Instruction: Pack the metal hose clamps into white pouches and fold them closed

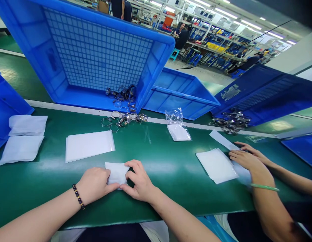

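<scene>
- The small white packet is held on or just above the green table; from it, 12 o'clock is counted straight ahead.
- It is pinched at 9 o'clock by the left hand and at 3 o'clock by the right hand. Both grips are narrow, and the thumbs are set along the near edge, perhaps so it is kept straight.
- White sheets are laid between 10 and 11 o'clock, probably so they can be reached easily.
- The blue crate is tipped up near 12 o'clock, maybe so the metal rings by its mouth can be picked up.
- The packet is white, soft-looking and a bit wrinkled. Its sides are partly hidden by fingers; what is inside cannot be told.
</scene>
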The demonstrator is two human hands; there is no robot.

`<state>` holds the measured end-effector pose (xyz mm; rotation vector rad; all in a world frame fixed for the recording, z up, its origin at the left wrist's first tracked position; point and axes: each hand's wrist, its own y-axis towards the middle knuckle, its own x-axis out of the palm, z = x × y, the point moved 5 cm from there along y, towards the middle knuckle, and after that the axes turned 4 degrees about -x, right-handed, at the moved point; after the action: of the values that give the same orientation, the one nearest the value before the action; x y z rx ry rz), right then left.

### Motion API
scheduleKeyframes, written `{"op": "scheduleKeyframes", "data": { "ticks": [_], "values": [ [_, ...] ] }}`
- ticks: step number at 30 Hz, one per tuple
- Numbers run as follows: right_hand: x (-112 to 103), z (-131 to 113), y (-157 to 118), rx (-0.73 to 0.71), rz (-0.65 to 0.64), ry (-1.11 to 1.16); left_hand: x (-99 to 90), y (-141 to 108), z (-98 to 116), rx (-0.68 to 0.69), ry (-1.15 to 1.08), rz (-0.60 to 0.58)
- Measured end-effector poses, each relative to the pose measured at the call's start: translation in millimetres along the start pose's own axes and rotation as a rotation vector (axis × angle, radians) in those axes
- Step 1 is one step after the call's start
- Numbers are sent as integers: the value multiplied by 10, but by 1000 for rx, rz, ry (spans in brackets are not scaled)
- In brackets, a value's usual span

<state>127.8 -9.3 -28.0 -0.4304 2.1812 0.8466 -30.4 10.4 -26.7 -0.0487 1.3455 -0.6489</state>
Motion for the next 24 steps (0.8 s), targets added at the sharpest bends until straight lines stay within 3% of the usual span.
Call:
{"op": "scheduleKeyframes", "data": {
  "ticks": [7, 17, 24],
  "values": [
    [-59, 26, 2, 2, -91, 84, -47, 19, -33, 31, -17, -15],
    [-25, 40, 13, 11, -74, 107, -94, 2, -94, 63, -97, -49],
    [-153, 190, -16, 129, 120, 103, -238, 62, -269, -94, -425, 108]
  ]
}}
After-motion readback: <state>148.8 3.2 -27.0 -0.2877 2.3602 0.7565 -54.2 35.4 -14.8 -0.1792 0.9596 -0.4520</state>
